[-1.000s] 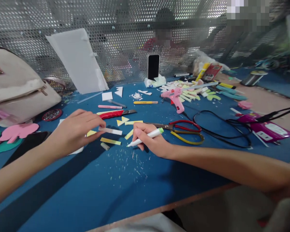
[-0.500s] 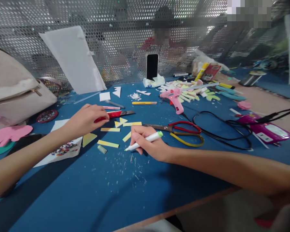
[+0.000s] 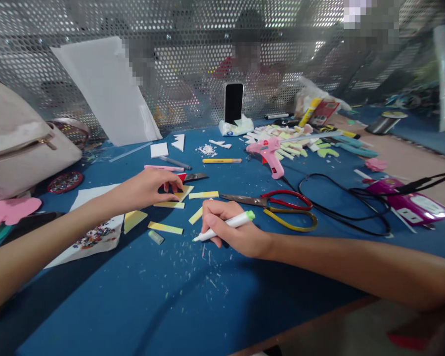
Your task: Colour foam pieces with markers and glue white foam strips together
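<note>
My right hand (image 3: 232, 227) is closed around a white marker (image 3: 224, 226) with a green end, its tip pointing down-left just over the table. My left hand (image 3: 154, 187) is at the left of centre, thumb and fingers pinched at a yellow triangular piece (image 3: 185, 192). Behind those fingers lies a red-handled craft knife (image 3: 196, 176), its handle mostly hidden. Yellow strips (image 3: 165, 228) and another yellow triangle (image 3: 134, 220) lie around the hands. A short greyish-green stub (image 3: 156, 237) rests nearby.
Scissors (image 3: 267, 201) lie open beyond my right hand. A pink glue gun (image 3: 269, 155) with a black cable (image 3: 341, 210) is farther right, before piled foam strips (image 3: 292, 141). A phone (image 3: 233, 103) stands at the back. A white bag (image 3: 25, 143) and bead-covered paper (image 3: 109, 247) sit left.
My left hand has moved right and slightly down, off the craft knife's handle to the yellow triangles. My right hand keeps the marker in nearly the same place. The view has shifted slightly.
</note>
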Demonstrator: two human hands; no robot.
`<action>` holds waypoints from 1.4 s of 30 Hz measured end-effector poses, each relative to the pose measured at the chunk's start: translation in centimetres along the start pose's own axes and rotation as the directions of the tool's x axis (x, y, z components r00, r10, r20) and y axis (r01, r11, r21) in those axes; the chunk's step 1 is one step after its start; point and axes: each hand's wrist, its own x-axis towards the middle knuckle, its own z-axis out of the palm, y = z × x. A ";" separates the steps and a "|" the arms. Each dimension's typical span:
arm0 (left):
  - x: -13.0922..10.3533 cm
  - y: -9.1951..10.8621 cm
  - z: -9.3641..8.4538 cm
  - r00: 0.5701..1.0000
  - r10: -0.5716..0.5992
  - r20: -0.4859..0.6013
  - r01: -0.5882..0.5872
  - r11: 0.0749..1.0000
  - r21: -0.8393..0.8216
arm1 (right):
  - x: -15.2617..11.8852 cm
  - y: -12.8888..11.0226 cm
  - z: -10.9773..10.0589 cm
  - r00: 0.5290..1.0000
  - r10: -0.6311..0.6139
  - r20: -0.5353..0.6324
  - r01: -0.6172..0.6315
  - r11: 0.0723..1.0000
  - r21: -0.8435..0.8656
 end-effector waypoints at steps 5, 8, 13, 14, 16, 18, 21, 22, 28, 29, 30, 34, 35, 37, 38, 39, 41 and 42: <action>0.2 -0.4 -0.7 1.000 -0.024 0.016 0.024 1.000 0.011 | 0.0 -0.1 0.0 1.000 -0.002 0.008 0.002 1.000 0.003; 0.6 -0.6 -0.4 1.000 -0.011 0.025 0.009 0.999 0.044 | 0.0 -0.2 0.0 1.000 -0.004 0.014 0.004 1.000 0.006; 1.2 -0.2 -0.1 0.999 0.007 0.052 -0.011 0.997 0.076 | -0.1 -0.2 0.0 1.000 0.007 0.011 -0.007 1.000 -0.020; 1.3 -0.1 -0.1 0.998 0.013 0.057 -0.017 0.996 0.082 | -0.1 -0.2 0.0 1.000 0.012 0.010 -0.012 1.000 -0.019; 1.5 0.0 -0.2 0.998 0.027 0.063 -0.033 0.995 0.091 | -0.1 -0.1 0.1 1.000 0.016 0.013 -0.016 1.000 -0.013; 1.7 0.0 -0.3 0.998 0.041 0.054 -0.046 0.995 0.091 | -0.2 -0.1 0.0 1.000 0.018 0.021 -0.017 1.000 -0.012; 1.7 0.0 -0.7 0.998 0.056 0.000 -0.055 0.996 0.074 | -0.2 -0.1 0.0 0.999 0.018 0.026 -0.018 1.000 -0.018; 1.5 0.1 -1.0 0.998 0.056 -0.029 -0.054 0.996 0.065 | -0.2 -0.1 0.0 1.000 0.017 0.025 -0.016 1.000 -0.018; -1.5 3.0 -2.7 0.979 0.035 -0.199 -0.026 0.998 0.050 | -0.1 -0.1 0.0 1.000 0.009 -0.010 -0.009 1.000 -0.006; -2.2 3.9 -2.7 0.976 0.044 -0.212 -0.032 0.998 0.060 | -0.1 -0.2 0.1 1.000 0.006 -0.019 -0.006 1.000 0.005; -3.0 4.8 -2.6 0.975 0.052 -0.216 -0.039 0.997 0.066 | -0.1 -0.2 0.1 1.000 0.001 -0.028 -0.001 1.000 0.020; -6.6 8.2 -0.8 0.976 0.089 -0.198 -0.070 0.992 0.102 | 0.0 -0.3 0.3 0.996 -0.024 -0.081 0.029 0.998 0.063; -7.4 8.9 -0.1 0.978 0.083 -0.191 -0.066 0.993 0.098 | 0.0 -0.3 0.4 0.995 -0.034 -0.097 0.040 0.998 0.058; -8.9 10.1 1.4 0.980 0.092 -0.174 -0.078 0.993 0.088 | 0.0 -0.4 0.4 0.991 -0.060 -0.119 0.063 0.998 0.019; -9.6 10.5 2.1 0.978 0.113 -0.176 -0.094 0.989 0.110 | 0.0 -0.4 0.5 0.991 -0.076 -0.110 0.075 0.997 -0.018; -10.1 10.8 2.9 0.967 0.153 -0.204 -0.122 0.980 0.156 | 0.0 -0.4 0.5 0.991 -0.095 -0.091 0.089 0.994 -0.064; -10.8 11.1 4.2 0.946 0.173 -0.274 -0.101 0.961 0.258 | 0.1 -0.5 0.7 0.990 -0.140 -0.028 0.134 0.978 -0.157; -11.0 11.1 4.7 0.936 0.181 -0.303 -0.086 0.950 0.300 | 0.2 -0.6 0.8 0.987 -0.161 0.009 0.160 0.967 -0.198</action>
